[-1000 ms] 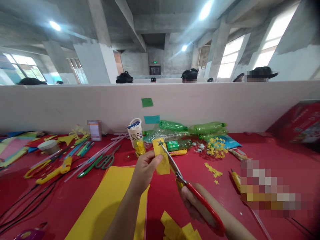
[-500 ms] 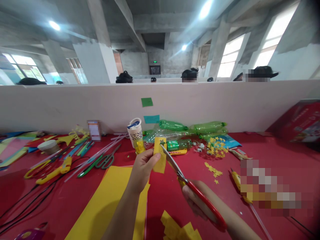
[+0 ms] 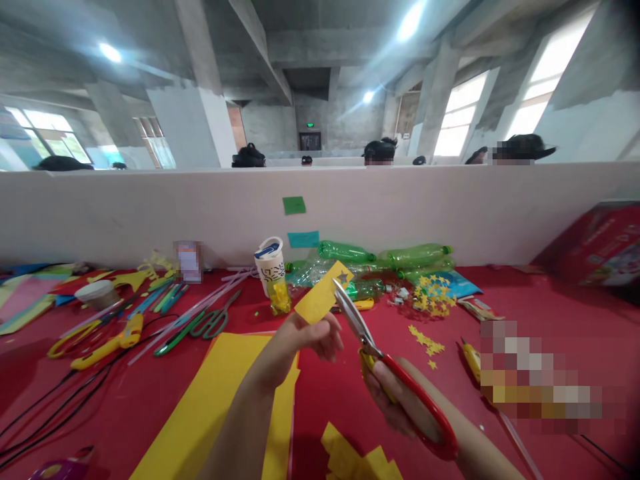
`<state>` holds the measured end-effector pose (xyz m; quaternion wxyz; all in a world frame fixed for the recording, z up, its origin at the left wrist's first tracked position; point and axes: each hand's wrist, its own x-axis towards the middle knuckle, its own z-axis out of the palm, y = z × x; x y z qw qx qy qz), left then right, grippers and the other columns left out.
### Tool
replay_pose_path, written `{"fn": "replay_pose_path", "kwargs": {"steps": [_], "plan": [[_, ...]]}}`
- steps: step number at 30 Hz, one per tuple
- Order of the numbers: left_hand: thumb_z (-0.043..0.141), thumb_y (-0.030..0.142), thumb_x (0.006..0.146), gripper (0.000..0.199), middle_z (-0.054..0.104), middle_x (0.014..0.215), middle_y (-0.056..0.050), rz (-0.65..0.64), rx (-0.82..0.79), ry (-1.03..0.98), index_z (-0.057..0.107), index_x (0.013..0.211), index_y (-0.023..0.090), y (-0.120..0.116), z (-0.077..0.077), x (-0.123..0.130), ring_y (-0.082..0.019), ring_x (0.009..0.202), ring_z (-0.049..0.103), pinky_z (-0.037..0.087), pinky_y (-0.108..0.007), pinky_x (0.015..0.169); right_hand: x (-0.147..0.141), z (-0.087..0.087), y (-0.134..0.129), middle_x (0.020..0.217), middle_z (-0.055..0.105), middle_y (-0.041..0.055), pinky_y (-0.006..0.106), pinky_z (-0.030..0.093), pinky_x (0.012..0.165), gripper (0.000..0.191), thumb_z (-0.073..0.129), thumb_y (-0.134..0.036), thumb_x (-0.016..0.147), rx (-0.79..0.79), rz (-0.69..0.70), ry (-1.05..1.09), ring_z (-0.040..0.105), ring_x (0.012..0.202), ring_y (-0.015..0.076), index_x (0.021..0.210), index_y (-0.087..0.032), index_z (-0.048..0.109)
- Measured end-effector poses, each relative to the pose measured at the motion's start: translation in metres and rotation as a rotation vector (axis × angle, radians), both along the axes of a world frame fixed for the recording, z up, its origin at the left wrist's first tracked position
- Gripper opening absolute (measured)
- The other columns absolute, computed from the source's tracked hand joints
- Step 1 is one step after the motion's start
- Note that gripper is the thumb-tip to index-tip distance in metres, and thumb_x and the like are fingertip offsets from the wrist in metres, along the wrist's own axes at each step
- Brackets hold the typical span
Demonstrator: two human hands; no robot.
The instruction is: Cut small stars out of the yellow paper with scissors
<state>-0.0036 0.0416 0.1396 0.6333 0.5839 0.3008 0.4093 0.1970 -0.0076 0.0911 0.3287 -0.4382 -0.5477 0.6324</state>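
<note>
In my left hand [image 3: 305, 340] a yellow paper strip [image 3: 319, 297] is pinched between closed fingers. Near its upper right end is a star-shaped hole [image 3: 343, 277]. My right hand [image 3: 395, 397] grips red-handled scissors [image 3: 410, 393], a bit of yellow showing on the lower handle loop. Their blade tips reach the strip's right edge just below the star hole; whether they touch it I cannot tell. Below my hands lie more yellow paper pieces [image 3: 357, 457], and a large yellow sheet [image 3: 200, 407] rests under my left forearm. Cut yellow stars [image 3: 426, 340] lie to the right.
Green plastic bottles [image 3: 415, 255] and a white cup [image 3: 270, 267] stand or lie along the partition [image 3: 150, 213]. On the left are green-handled scissors [image 3: 213, 323], a yellow glue gun [image 3: 107, 343] and its cords. A second yellow glue gun [image 3: 471, 360] sits at right.
My left hand has turned, tilting the paper strip from upright to slanting up to the right. The scissors have shifted slightly right and their blades point more steeply upward.
</note>
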Motion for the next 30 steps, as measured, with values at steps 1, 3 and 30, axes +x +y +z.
{"fn": "replay_pose_path", "kwargs": {"steps": [1,3,30], "plan": [[0.061,0.037,0.078,0.025,0.066,0.07,-0.008,-0.069,0.007,0.056,0.063,0.081,0.012,-0.001,-0.001,0.003,-0.016,0.059,0.06,0.045,-0.026,0.058,0.0,-0.002,0.0,0.041,0.037,-0.0108,0.015,0.023,0.03,0.051,0.039,-0.068,0.082,-0.011,0.0,0.008,0.025,0.028,0.0024,0.067,-0.019,0.042],[0.06,0.036,0.08,0.025,0.062,0.061,-0.004,-0.025,0.049,0.083,0.061,0.07,0.013,-0.003,-0.004,0.01,-0.013,0.057,0.058,0.044,-0.025,0.058,0.0,-0.003,-0.002,0.041,0.037,-0.0107,0.015,0.022,0.031,0.049,0.039,-0.065,0.084,-0.004,0.018,0.026,0.026,0.028,0.0026,0.068,-0.019,0.043],[0.06,0.025,0.079,0.015,0.059,0.059,0.001,0.565,0.113,-0.232,0.061,0.07,0.014,-0.002,-0.002,0.014,-0.01,0.05,0.053,0.044,-0.023,0.05,0.006,0.029,-0.008,0.047,0.043,-0.0065,0.021,0.028,0.045,0.048,0.036,-0.065,0.086,0.302,0.202,-0.299,0.04,0.044,0.0078,0.068,-0.02,0.037]]}}
